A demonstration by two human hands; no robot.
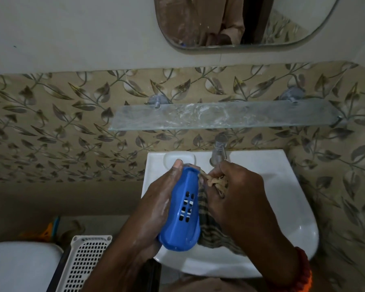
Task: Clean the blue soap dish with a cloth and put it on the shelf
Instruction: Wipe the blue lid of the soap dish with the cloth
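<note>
Left hand (pixel 156 199) wraps around the blue soap dish (pixel 180 211), thumb up at the top end, palm cupping the long left edge, and it holds the dish tilted with its slotted underside facing us. Right hand (pixel 236 192) has its fingers curled tight around a bunched cloth (pixel 216 183), the checked tail of it hanging down behind the dish, right at the centre of the frame. The cloth presses against the dish's right edge, so the two hands sit just beside each other over the white sink (pixel 282 199).

That dish looks like light, stiff plastic, and there are suds on the left hand, so I'd judge it slippery: the long edges are the place to grip, not the smooth curved shell. The soft cloth should mould into those drain slots.

Above the tap (pixel 218 150), in the middle of the frame, the glass shelf (pixel 223 116) waits, streaked and bare-looking.
</note>
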